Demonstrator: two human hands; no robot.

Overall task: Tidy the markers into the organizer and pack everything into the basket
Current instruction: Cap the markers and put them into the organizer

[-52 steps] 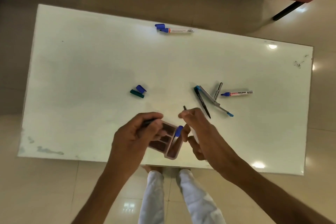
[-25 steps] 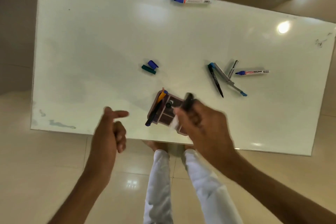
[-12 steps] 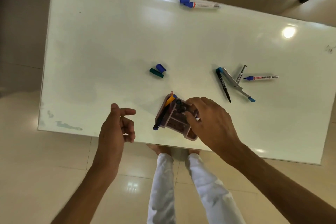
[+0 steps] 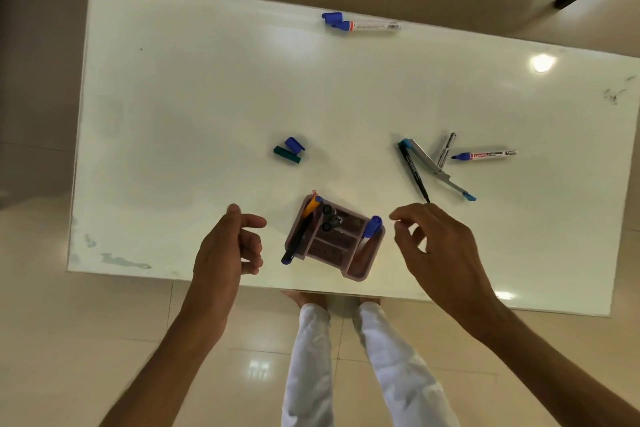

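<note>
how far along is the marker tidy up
Partly done: several markers stand in the organizer. Both the left hand and the right hand hold nothing. Left: the far marker, loose caps, the right-side pens. No basket in view.

You are looking at a mauve organizer (image 4: 360, 265) sitting skewed near the table's 6 o'clock edge. An orange pen (image 4: 310, 207) and a dark pen (image 4: 297, 243) are leaning in its 9 o'clock slot, dark markers (image 4: 331, 220) are standing in a middle compartment, and a blue-capped marker (image 4: 372, 226) is poking from its 3 o'clock slot. At 3 o'clock a black pen (image 4: 413, 170), grey pens (image 4: 437, 170) and an uncapped blue marker (image 4: 485, 155) are lying loose. At 12 o'clock another marker (image 4: 370, 26) is lying beside a blue cap (image 4: 332, 16). A teal cap (image 4: 286, 155) and a second blue cap (image 4: 294, 144) are lying touching near the table's centre.
</note>
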